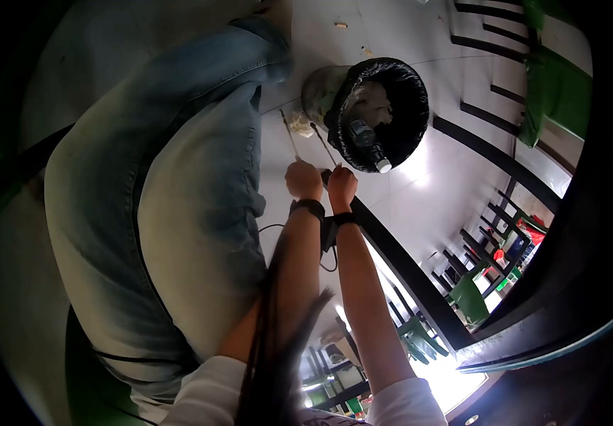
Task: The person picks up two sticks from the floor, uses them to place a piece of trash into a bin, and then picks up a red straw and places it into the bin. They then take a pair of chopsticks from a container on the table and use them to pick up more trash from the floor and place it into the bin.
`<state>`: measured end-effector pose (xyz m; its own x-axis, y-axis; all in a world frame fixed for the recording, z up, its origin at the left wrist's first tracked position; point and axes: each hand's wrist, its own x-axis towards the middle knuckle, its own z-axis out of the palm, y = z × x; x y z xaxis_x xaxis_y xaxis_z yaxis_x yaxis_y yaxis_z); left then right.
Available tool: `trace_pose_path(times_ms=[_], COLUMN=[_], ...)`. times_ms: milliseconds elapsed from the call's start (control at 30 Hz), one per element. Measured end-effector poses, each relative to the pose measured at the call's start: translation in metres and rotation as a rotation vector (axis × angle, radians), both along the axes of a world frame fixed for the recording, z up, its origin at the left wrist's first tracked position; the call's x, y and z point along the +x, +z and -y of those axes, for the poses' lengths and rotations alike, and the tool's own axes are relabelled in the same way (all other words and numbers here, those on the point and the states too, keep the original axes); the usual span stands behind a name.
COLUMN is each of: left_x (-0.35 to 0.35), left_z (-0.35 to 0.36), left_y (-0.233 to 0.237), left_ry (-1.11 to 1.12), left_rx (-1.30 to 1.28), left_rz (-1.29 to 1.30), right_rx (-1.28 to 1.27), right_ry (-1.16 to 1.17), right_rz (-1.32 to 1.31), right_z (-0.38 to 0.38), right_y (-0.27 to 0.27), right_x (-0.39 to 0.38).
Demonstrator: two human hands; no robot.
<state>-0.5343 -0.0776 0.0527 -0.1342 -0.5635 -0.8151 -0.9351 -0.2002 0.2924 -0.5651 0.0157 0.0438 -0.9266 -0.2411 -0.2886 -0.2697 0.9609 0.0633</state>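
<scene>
My left hand [303, 180] is closed around the end of a thin chopstick [289, 135], which points away from me over the floor. Beside it, my right hand [342, 189] grips a second chopstick [325, 145] with a dark far end. Between the far ends of the two sticks lies a crumpled pale scrap [301, 125] on the floor, against the foot of a trash bin [317, 92]. A black bag [418, 92] lines the bin. Inside it, a plastic bottle [365, 135] with a white cap leans at the rim, next to crumpled waste.
Small litter [340, 25] dots the tiled floor beyond the bin. A black table leg [409, 270] runs close by my right forearm. Green chairs [562, 92] with black legs stand on the right, and my jeans-clad legs [200, 184] fill the left.
</scene>
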Motion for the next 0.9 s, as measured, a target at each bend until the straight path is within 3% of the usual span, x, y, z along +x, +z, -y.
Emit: trace_pose_path(times_ms=[100,167,200,267,467,567,733,833,900], left_x=[0.000,0.016,0.021,0.029,0.041,0.048,0.045,0.060,0.073], left_z=[-0.015,-0.030,-0.034,-0.038,-0.055,-0.072,-0.049,-0.068,-0.079], left_y=[-0.008,-0.027,-0.035,-0.036,-0.043,-0.057,-0.011,-0.049,-0.078], left_ry=[0.110,-0.366,-0.439,-0.365,-0.188,-0.110,0.116,-0.064,-0.485], left_rx=[0.104,-0.089,-0.121,-0.061,0.117,0.226,0.532,0.448,0.079], left_rz=[-0.011,-0.175,-0.206,-0.177,-0.076,-0.016,0.021,-0.007,-0.110], right_rx=[0.122,0.189,0.159,0.095,0.000,-0.232,-0.289,-0.308,-0.237], right_ry=[0.190,0.191,0.132,0.013,-0.064,-0.122,-0.097,-0.087,-0.163], right_rz=[0.032,0.123,0.144,0.194,0.276,0.216,0.199,0.163,0.162], right_z=[0.002,0.000,0.005,0.002,-0.015,-0.020,-0.036,-0.032,-0.026], right_y=[-0.006,-0.010,-0.007,-0.012,-0.012,0.000,0.003,0.011,0.013], right_x=[0.004,0.007,0.011,0.018,0.036,0.045,0.059,0.063,0.064])
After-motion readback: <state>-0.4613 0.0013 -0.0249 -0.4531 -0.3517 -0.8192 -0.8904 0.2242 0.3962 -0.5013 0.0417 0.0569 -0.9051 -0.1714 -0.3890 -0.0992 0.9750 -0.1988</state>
